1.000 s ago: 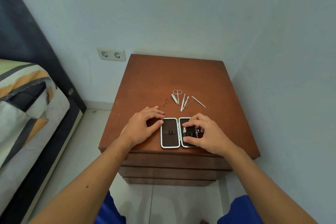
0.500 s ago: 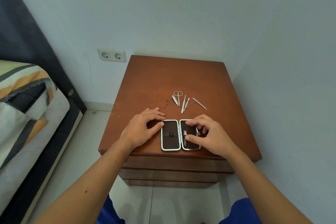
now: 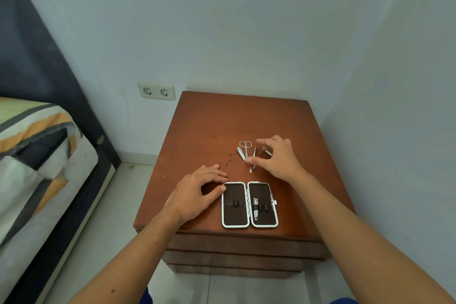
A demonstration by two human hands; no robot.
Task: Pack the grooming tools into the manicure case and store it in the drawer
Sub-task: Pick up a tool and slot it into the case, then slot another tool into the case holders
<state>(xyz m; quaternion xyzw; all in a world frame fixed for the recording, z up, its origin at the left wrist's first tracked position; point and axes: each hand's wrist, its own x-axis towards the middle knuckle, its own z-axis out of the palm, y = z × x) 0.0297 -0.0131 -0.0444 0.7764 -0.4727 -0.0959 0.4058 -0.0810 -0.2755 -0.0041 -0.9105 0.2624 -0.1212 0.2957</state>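
Note:
The manicure case [image 3: 234, 223] lies open flat near the front edge of the brown nightstand [image 3: 209, 131]. Its right half holds a small nail clipper [image 3: 256, 208] under the elastic strap; the left half's loops hold nothing. My left hand [image 3: 195, 192] rests on the top beside the case, thumb touching its left rim. Behind the case lie small scissors [image 3: 245, 146], a second clipper [image 3: 241, 153] and a slim metal tool [image 3: 252, 165]. My right hand [image 3: 276, 158] arches over these tools, thumb tip at the slim tool. It partly hides another tool [image 3: 269, 153].
Closed drawer fronts [image 3: 246, 247] stack below the nightstand top. A bed with a striped cover [image 3: 37, 155] stands at the left, across a strip of tiled floor. A double wall socket [image 3: 156, 91] sits behind. A wall runs close along the right side.
My right hand has left the case's right half, where the small clipper now sits strapped in, and moved back over the loose tools. My left hand has stayed beside the case.

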